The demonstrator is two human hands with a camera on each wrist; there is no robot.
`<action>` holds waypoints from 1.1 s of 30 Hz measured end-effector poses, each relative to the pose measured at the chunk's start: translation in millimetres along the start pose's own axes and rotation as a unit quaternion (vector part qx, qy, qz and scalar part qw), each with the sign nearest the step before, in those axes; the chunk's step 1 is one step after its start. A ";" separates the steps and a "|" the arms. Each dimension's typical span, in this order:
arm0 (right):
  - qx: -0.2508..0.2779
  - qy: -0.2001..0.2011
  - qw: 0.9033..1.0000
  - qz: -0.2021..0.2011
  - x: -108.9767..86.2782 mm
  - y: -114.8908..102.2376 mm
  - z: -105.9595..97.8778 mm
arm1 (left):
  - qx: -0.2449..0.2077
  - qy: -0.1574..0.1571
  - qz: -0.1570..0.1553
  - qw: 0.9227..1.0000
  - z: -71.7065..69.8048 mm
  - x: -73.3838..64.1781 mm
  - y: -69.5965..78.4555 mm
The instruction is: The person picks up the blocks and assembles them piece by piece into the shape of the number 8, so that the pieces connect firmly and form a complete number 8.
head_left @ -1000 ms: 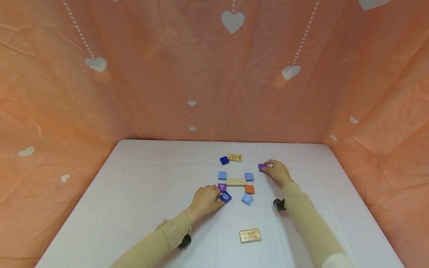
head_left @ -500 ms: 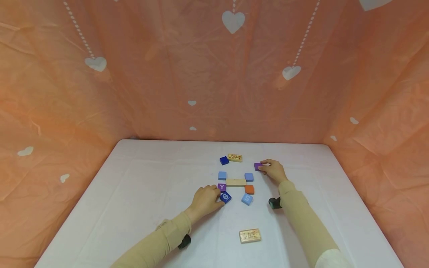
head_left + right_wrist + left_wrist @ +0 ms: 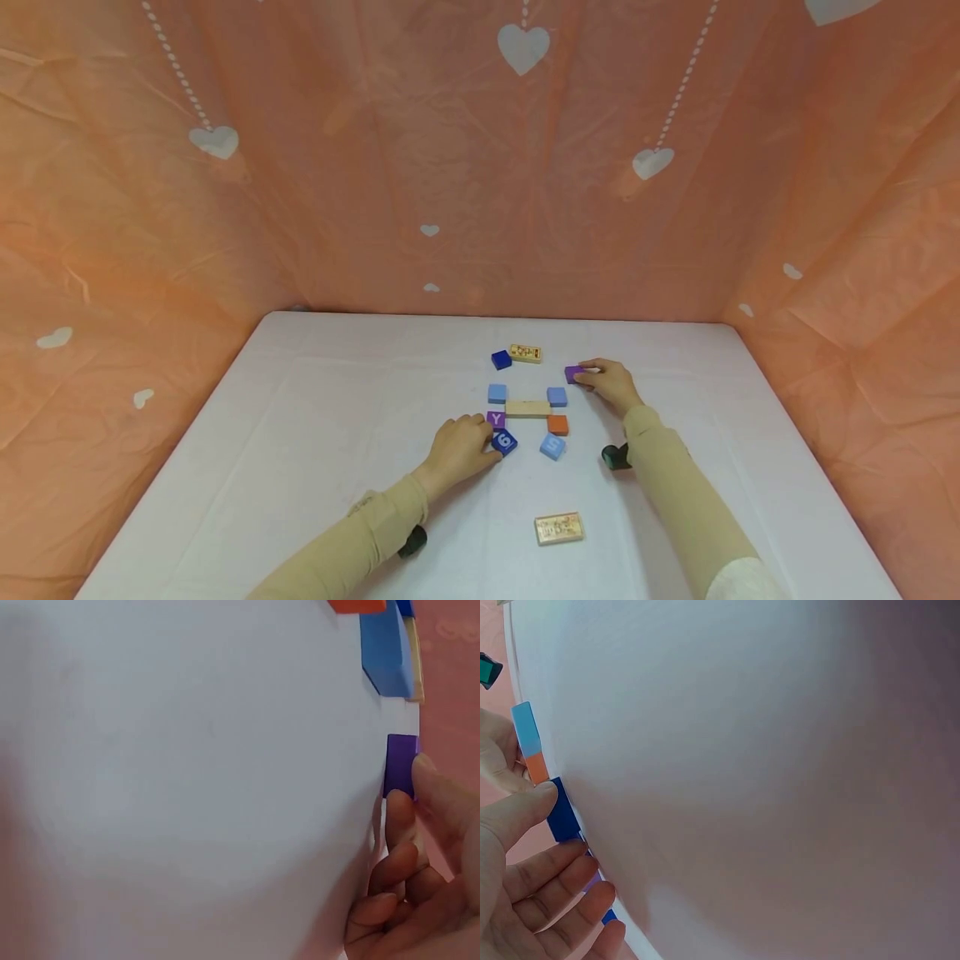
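Note:
My left hand pinches a dark blue block marked 6 between thumb and fingers; the left wrist view shows the thumb on one end of this blue block. Just behind it lies a purple block marked Y. Farther right, my right hand holds a purple block by thumb and forefinger, low over the tabletop. Whether that purple block touches the cloth I cannot tell. A plain wooden strip lies between two light blue blocks, the Y block and an orange block.
A tilted light blue block sits in front of the orange one. At the back, a dark blue block touches a printed wooden block. Another printed wooden block lies near the front. An orange curtain surrounds the white table.
My right hand has carried the purple block a short way left, toward the arranged blocks. My left hand stays in place on the dark blue block.

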State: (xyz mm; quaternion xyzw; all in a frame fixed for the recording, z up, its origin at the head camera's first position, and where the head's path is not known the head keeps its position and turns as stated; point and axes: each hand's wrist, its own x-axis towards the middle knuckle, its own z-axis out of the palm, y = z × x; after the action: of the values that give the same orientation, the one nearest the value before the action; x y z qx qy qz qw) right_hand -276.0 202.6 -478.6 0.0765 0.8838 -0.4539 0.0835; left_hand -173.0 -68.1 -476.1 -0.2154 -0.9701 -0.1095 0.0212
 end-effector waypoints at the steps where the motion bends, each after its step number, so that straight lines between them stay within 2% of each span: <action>1: 0.001 -0.004 1.000 -0.002 -0.1 -0.2 1.1 | 0.000 0.000 0.001 1.000 0.2 -0.2 0.0; 16: 0.010 -0.026 1.000 0.004 2.6 -11.5 17.6 | -0.004 0.000 0.003 1.000 2.5 -0.9 -0.3; 23: 0.030 -0.045 0.998 0.014 0.5 -17.1 24.7 | -0.007 -0.003 0.005 1.000 3.2 -0.6 -0.3; 33: 0.014 -0.068 0.998 0.007 -0.8 -22.0 24.7 | -0.003 0.003 0.008 1.000 0.3 -0.8 -1.4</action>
State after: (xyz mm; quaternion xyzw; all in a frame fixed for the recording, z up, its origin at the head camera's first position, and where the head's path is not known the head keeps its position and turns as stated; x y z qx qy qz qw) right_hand -277.9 169.8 -475.2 0.0526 0.8692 -0.4698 0.1452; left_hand -173.0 -69.7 -476.7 -0.2234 -0.9679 -0.1127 0.0239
